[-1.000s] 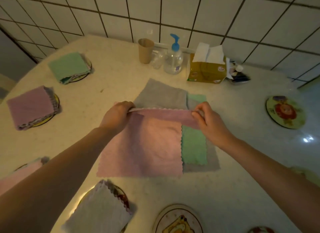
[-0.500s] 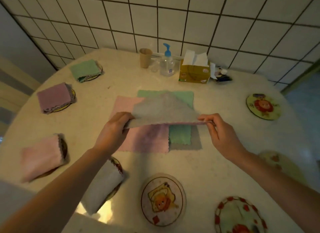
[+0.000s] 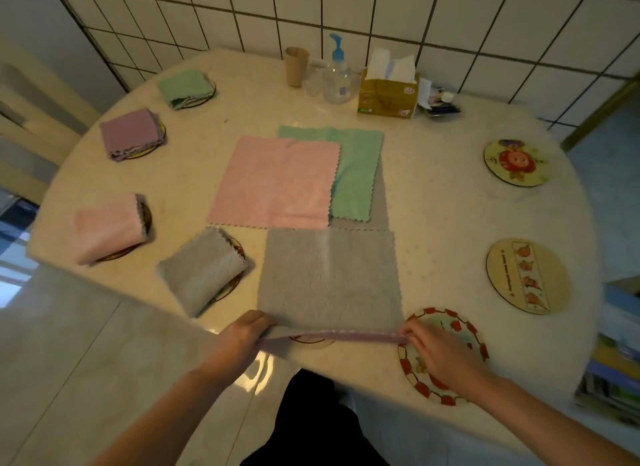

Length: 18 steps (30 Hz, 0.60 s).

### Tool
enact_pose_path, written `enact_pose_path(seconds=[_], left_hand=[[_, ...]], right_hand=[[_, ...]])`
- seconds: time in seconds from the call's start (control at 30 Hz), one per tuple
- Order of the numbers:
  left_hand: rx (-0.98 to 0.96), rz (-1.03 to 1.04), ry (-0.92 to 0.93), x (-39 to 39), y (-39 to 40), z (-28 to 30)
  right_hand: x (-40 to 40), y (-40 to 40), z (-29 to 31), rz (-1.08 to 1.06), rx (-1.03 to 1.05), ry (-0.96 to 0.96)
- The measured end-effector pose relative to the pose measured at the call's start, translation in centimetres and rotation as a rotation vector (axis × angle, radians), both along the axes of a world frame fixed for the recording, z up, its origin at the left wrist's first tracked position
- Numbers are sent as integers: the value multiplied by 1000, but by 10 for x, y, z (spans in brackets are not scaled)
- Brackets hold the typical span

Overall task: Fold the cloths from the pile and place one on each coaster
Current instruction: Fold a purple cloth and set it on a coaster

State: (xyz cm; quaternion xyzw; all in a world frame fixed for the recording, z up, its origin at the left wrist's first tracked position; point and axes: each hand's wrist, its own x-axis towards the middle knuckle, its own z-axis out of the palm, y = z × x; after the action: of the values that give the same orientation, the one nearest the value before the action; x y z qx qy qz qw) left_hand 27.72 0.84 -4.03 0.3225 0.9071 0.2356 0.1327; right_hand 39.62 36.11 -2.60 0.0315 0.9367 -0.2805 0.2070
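A grey cloth with a pink underside lies spread flat at the table's near edge. My left hand pinches its near left corner and my right hand pinches its near right corner. Beyond it the pile holds a pink cloth over a green cloth and a grey one beneath. Folded cloths rest on coasters at the left: green, purple, pink, grey. A red-rimmed coaster lies partly under my right hand. Another coaster peeks from under the grey cloth.
Two bare coasters lie on the right side of the round table. At the back stand a paper cup, a pump bottle and a tissue box. A tiled wall runs behind.
I have pulled the grey cloth off the pile toward me and laid it flat at the near edge. The view has drawn back and risen.
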Motion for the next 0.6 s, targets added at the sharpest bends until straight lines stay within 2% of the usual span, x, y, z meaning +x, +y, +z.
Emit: enact_pose_path(seconds=[0.13, 0.23, 0.33, 0.47, 0.6], left_hand=[[30, 80, -127, 3, -7, -2], [102, 274, -303, -16, -3, 5], [256, 484, -459, -45, 5, 13], [339, 726, -559, -77, 24, 11], [340, 808, -586, -103, 44, 0]], right_hand=[[7, -5, 0, -79, -136, 21], [-10, -8, 6, -263, -238, 137], [-43, -8, 9, -462, -259, 249], [-88, -1, 4, -619, -280, 264], [-125, 4, -7, -701, -246, 218]])
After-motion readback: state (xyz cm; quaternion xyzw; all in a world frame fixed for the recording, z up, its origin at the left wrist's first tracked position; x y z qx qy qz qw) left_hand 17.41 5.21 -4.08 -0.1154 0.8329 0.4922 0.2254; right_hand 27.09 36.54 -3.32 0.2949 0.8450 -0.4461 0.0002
